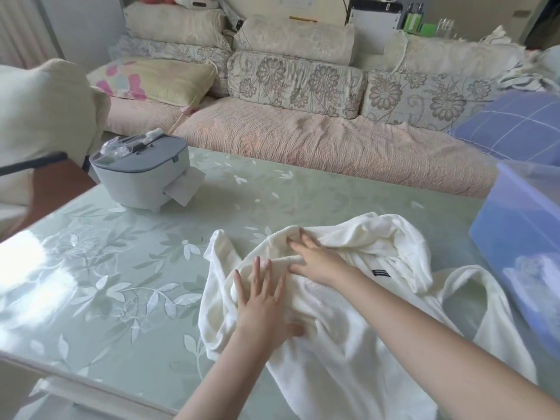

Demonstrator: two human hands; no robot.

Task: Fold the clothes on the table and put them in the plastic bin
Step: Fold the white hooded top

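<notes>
The white garment lies crumpled on the counter, near the blue plastic bin. The left hand and the right hand press flat on it with straight fingers and grip nothing.

No wording can be read anywhere. A small dark label on the white hooded top, which lies toward the near right of the tabletop, bears pale lettering too small to make out.
</notes>
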